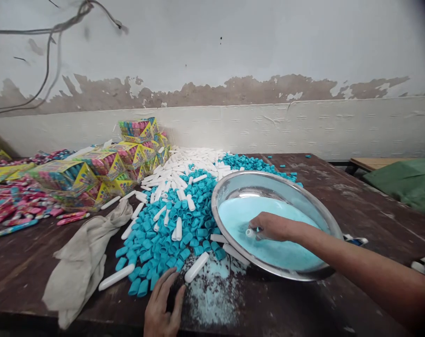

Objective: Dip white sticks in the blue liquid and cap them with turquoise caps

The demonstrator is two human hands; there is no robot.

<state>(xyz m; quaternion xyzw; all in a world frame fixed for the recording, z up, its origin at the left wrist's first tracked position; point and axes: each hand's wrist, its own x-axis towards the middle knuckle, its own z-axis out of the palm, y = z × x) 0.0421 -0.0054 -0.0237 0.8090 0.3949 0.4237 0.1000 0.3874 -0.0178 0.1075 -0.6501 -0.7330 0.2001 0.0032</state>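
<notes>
— While the white tube (250,232) is dipped in the pale blue powder (268,243), how is it held?
— It is pinched by the right hand (271,227), inside the tilted metal bowl (324,213).
— And the left hand (162,306)?
— It is laid flat and open on the surface (356,196), just beside the blue caps (170,234), near spilled powder (212,292) and a cloth (82,262).

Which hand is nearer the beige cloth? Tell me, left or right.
Left. The left hand rests flat on the table just right of the beige cloth; the right hand is farther right, inside the metal bowl, holding a white tube.
</notes>
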